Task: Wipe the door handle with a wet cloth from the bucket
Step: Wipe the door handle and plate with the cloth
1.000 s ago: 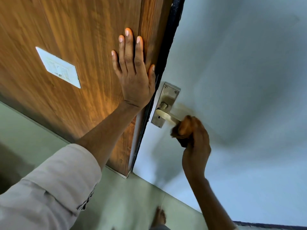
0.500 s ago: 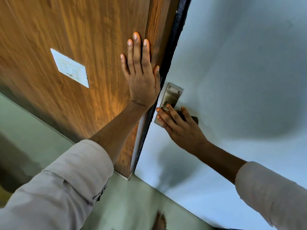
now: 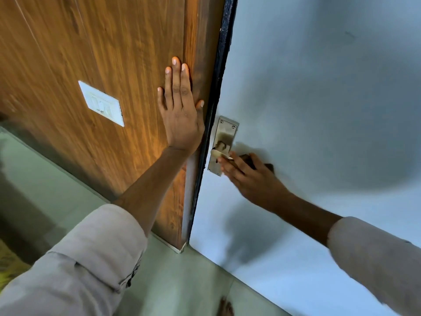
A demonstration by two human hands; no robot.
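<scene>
since the earlier frame, the right hand [image 3: 252, 179] is found shifted slightly outward along the lever, so that the inner end of the door handle [image 3: 219, 153] is now exposed beside the fingertips; half a second ago that part was covered by the fingers. the left hand [image 3: 181, 115] is kept where it was.

the left hand is laid flat and open, fingers together and pointing up, against the wooden panel [image 3: 102, 65], just beside its dark edge strip [image 3: 224, 53]. nothing is held in it. a white switch plate [image 3: 101, 103] is mounted on the same panel, well to the left of the hand.

the right hand is curled over the outer part of the lever, with a dark cloth [image 3: 268, 166] pressed under it; only small dark portions of the cloth are seen past the knuckles and between the fingers. the fingers are closed on the cloth and the lever together. this hand is blurred.

the door handle is fixed to a metal backplate [image 3: 224, 133], screwed onto the pale door [image 3: 319, 87] close to its left edge. both forearms are bare, with light sleeves [image 3: 91, 258] rolled back. a bare foot [image 3: 225, 307] is partly seen on the floor [image 3: 177, 281] at the bottom edge.
</scene>
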